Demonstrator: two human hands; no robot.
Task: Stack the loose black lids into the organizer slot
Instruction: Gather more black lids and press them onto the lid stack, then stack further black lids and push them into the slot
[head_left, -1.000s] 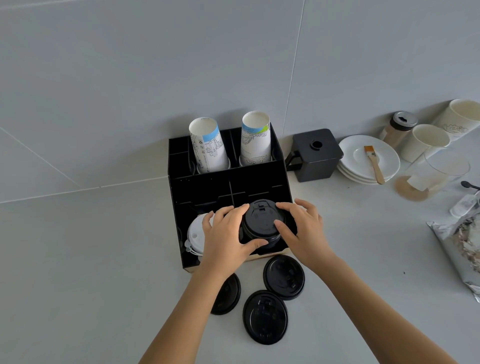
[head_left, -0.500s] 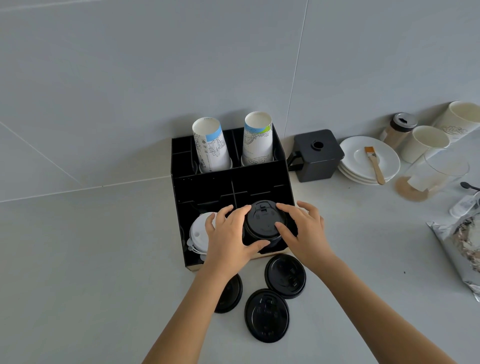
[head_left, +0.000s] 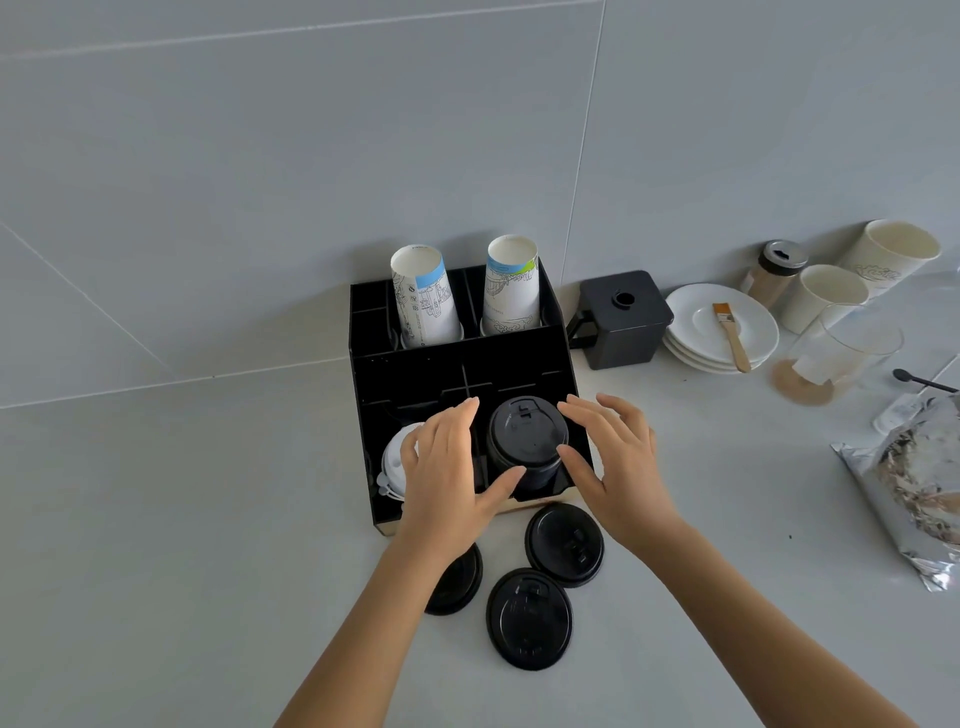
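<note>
A black organizer (head_left: 457, 364) stands against the wall. A stack of black lids (head_left: 527, 441) sits in its front right slot, and white lids (head_left: 396, 462) fill the front left slot. My left hand (head_left: 449, 467) and my right hand (head_left: 613, 457) flank the black stack with fingers spread, just off it; the left thumb lies close to its base. Three loose black lids lie on the counter in front: one (head_left: 564, 544) at the right, one (head_left: 529, 618) nearest me, and one (head_left: 457, 582) partly hidden under my left forearm.
Two upturned paper cups (head_left: 423, 301) (head_left: 511, 283) stand in the organizer's back slots. To the right are a black square box (head_left: 621, 319), stacked white plates (head_left: 722, 327) with a brush, white cups, a jar, a clear glass and a foil bag (head_left: 919, 483).
Both hands have let go of the black lid stack and drawn slightly apart from it. The stack now rests in the slot on its own.
</note>
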